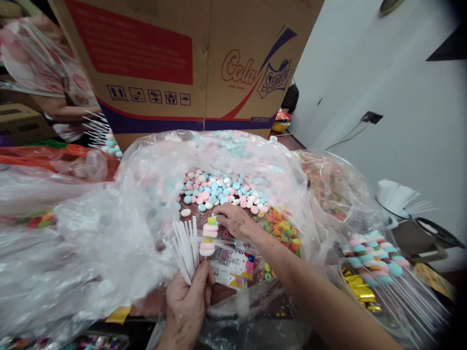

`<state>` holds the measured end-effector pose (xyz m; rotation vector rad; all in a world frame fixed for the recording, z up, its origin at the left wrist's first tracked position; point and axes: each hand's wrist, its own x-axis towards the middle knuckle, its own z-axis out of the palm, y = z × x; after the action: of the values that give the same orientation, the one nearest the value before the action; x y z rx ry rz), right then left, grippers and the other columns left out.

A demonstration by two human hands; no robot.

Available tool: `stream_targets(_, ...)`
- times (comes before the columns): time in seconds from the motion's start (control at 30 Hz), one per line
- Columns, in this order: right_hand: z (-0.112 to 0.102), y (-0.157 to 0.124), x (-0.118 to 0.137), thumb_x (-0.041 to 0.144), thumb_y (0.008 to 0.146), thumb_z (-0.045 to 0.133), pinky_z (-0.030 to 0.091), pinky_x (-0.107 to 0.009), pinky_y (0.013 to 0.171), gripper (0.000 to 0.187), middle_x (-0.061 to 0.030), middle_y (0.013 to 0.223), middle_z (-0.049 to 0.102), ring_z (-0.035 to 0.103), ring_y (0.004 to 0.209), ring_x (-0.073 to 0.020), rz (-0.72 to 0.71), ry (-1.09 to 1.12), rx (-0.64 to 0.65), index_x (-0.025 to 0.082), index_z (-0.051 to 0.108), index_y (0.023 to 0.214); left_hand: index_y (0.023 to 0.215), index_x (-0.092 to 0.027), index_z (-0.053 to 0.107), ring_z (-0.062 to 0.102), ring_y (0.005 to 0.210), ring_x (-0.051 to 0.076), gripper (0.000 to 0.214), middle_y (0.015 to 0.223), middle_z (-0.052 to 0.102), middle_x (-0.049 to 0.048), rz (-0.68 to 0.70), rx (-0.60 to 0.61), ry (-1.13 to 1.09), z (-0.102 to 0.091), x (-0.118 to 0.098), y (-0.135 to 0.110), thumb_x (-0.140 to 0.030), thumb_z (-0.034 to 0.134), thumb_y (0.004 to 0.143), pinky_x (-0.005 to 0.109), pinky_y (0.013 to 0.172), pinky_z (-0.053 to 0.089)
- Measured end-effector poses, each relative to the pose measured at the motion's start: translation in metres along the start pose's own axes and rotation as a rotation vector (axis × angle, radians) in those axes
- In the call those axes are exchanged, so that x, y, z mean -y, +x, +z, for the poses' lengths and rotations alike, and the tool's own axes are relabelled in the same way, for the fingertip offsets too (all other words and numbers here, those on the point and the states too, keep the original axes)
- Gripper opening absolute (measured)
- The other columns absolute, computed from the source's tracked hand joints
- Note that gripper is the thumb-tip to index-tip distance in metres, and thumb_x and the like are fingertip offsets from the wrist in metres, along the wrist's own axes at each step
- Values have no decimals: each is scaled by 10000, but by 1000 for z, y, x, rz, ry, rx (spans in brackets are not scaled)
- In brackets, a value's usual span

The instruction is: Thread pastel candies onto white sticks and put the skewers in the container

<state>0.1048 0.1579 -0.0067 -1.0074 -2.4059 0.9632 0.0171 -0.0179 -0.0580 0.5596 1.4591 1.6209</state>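
My left hand (188,304) is closed round a bundle of white sticks (185,245) and one stick threaded with pink, white and green candy pieces (208,238). My right hand (233,219) reaches forward, fingers pinched at the top of that stack, on a small piece I cannot make out. Just beyond it lies a heap of pink, blue and white round candies (219,189) inside an open clear plastic bag (153,194). Coloured ring candies (282,228) lie to the right of my right hand.
A large cardboard box (189,63) stands behind the bags. Finished candy skewers (375,255) lie in plastic at the right, near a container of white sticks (399,197). Another person in a floral top (47,73) stands at the far left. Crumpled plastic covers the left side.
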Motion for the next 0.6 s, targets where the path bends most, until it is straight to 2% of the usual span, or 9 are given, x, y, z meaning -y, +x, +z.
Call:
stream_targets(0.07,4,0,3,101,840,525,434,-281,797,163,-38,934,658,587,872,-185,-30,-140,-19,183,638,925,551,-176,604,385,275,72,458,326,451,-66,-6,-8,-3,1,-1,0,-561,706,777,167,314,279)
stream_targets(0.17,10,-2,7,79,875,508,446,-292,801,177,-71,979,650,586,891,-203,-69,-358,-21,178,618,973,544,-177,597,366,272,64,444,324,442,-76,-3,-18,-15,4,-6,-1,-550,732,743,161,314,276)
stream_targets(0.37,21,-12,8,63,923,507,475,-310,865,172,-114,1007,662,588,960,-238,-213,-663,53,165,631,987,536,-178,595,390,287,72,428,324,440,-77,-12,-31,15,7,-16,-3,-541,745,706,163,324,304)
stream_targets(0.5,26,-12,11,30,902,496,495,-320,871,212,-111,1017,664,584,974,-240,-202,-643,33,176,628,982,506,-184,566,363,275,67,448,314,433,-75,-29,-57,9,9,-19,-2,-566,755,643,165,316,279)
stream_targets(0.6,26,-8,11,15,852,517,499,-307,854,209,-84,963,669,593,927,-213,-155,-459,-17,191,620,898,527,-193,567,349,277,72,438,311,420,-82,-37,-43,13,9,-16,-1,-574,744,652,173,318,280)
